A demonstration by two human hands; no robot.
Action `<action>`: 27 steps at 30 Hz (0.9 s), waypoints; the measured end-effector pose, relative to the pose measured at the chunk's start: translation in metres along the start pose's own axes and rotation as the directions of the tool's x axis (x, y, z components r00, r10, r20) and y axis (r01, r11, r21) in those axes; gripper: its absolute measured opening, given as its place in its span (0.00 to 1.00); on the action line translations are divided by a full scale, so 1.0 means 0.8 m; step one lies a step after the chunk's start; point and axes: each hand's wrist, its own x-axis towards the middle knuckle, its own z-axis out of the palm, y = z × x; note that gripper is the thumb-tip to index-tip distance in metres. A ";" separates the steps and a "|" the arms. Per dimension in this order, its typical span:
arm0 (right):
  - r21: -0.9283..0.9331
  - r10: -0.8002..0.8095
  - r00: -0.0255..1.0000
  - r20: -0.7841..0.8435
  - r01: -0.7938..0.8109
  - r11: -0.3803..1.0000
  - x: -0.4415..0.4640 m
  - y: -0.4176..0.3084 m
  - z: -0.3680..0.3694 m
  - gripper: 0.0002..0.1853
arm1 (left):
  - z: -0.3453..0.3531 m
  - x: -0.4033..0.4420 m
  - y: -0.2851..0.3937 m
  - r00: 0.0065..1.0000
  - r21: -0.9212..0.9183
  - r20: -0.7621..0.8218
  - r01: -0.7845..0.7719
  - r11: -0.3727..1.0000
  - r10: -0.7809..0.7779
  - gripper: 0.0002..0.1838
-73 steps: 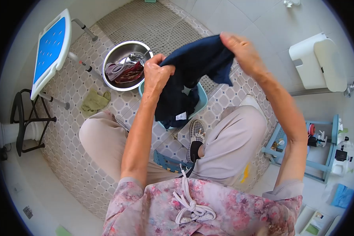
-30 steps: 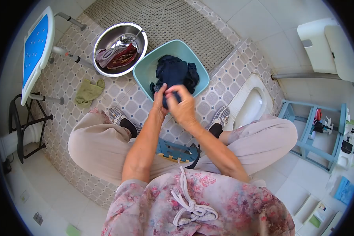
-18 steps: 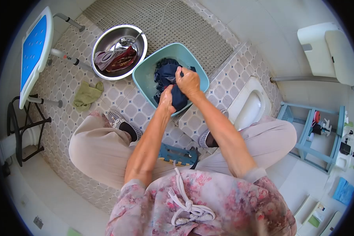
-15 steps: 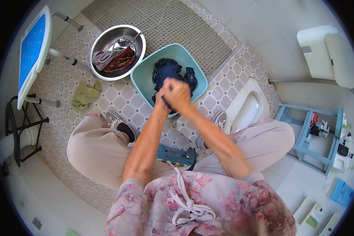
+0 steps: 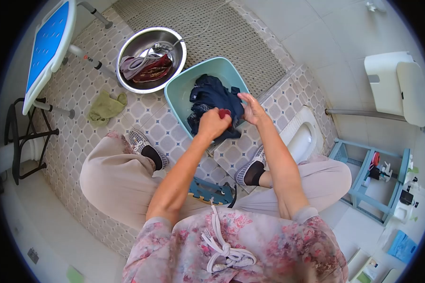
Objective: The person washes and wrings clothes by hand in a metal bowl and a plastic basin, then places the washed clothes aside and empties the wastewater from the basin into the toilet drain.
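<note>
A dark navy garment (image 5: 217,96) lies bunched in a light teal basin (image 5: 174,89), part of it draped over the near rim. My left hand (image 5: 213,124) is closed over the near part of the cloth, gripping a small dark red thing (image 5: 225,113) whose kind I cannot make out. At the right side of the basin, my right hand (image 5: 253,109) has its fingers stretched out beside the garment's edge. Whether its fingertips touch the cloth is unclear.
Behind the basin to the left stands a steel bowl (image 5: 180,63) with dark red cloth and a shower hose. A green cloth (image 5: 106,108) lies on the tiles. A squat toilet (image 5: 302,137) is on the right, near a blue-grey rack (image 5: 359,193). A blue-seated shower chair (image 5: 49,45) stands left.
My hands were together over the cloth and have moved apart, the right one outward to the right. The garment is more spread out, and the red thing now shows in my left hand.
</note>
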 end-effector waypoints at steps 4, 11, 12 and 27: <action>-0.747 0.072 0.992 0.100 0.027 0.664 0.015 -0.016 0.042 0.69 | 0.035 -0.016 0.006 0.980 0.194 0.134 -0.174 0.965 0.150 0.22; -0.778 -0.263 0.953 0.153 0.280 0.563 0.014 -0.028 0.064 0.35 | 0.037 0.007 -0.057 0.872 -0.837 0.485 0.487 0.251 -0.074 0.26; -0.717 -0.307 0.941 0.144 0.313 0.623 -0.001 -0.038 0.075 0.31 | 0.015 0.015 -0.064 0.838 -0.811 0.516 0.544 0.213 -0.175 0.30; -0.795 -0.600 0.534 0.595 0.501 -0.343 -0.089 0.073 0.234 0.19 | 0.030 0.107 -0.206 0.958 -0.978 0.170 0.192 -0.078 0.233 0.18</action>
